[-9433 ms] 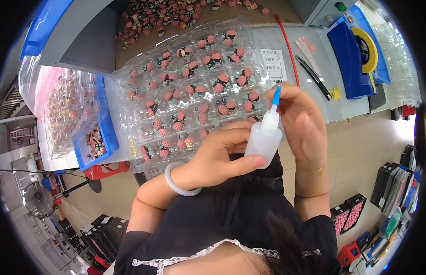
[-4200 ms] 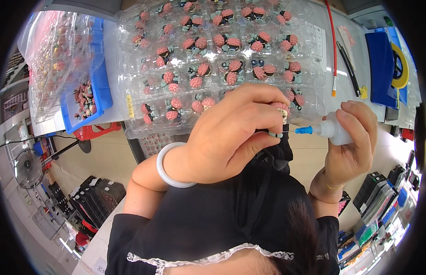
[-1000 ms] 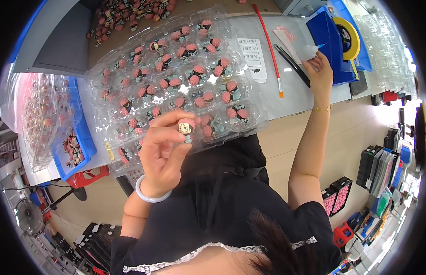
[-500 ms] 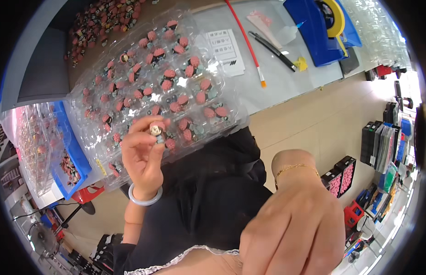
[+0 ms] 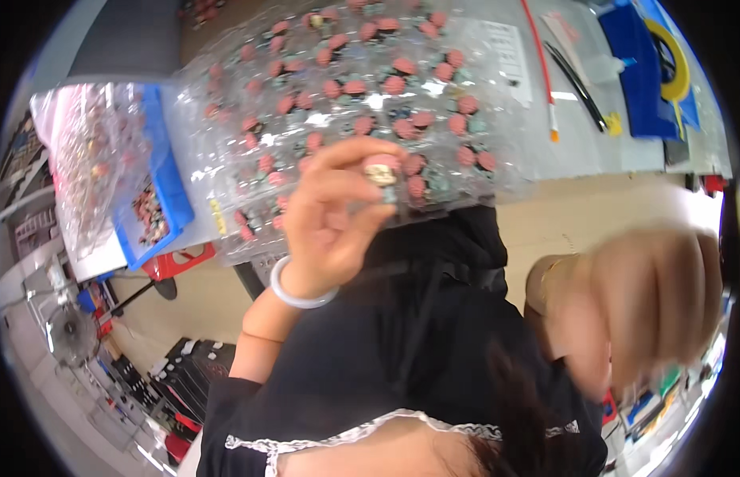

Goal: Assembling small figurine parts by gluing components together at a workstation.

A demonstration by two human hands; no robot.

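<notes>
Between the thumb and fingers of my left hand (image 5: 326, 219) is a small figurine (image 5: 381, 170) with a pink bumpy top and a cream front. That hand is raised over the near edge of a clear plastic tray (image 5: 509, 184), which has many compartments. Pink, black and grey-green small pieces (image 5: 417, 187) lie in them, often in pairs. Off to the right, away from the table, my right hand (image 5: 636, 298) is smeared by motion. Its fingers curl downward, and whether they hold anything is hidden.
On the left stands a blue bin (image 5: 177, 191) with small pieces, beside clear plastic packaging (image 5: 91, 175). Along the table's right lie a paper sheet (image 5: 505, 60), a red-handled brush (image 5: 538, 56), a black pen (image 5: 576, 87) and a blue tape dispenser (image 5: 636, 79).
The view has shifted, so the table sits higher and further right. My left hand still pinches the figurine. My right hand has swung from the lower middle out to the right.
</notes>
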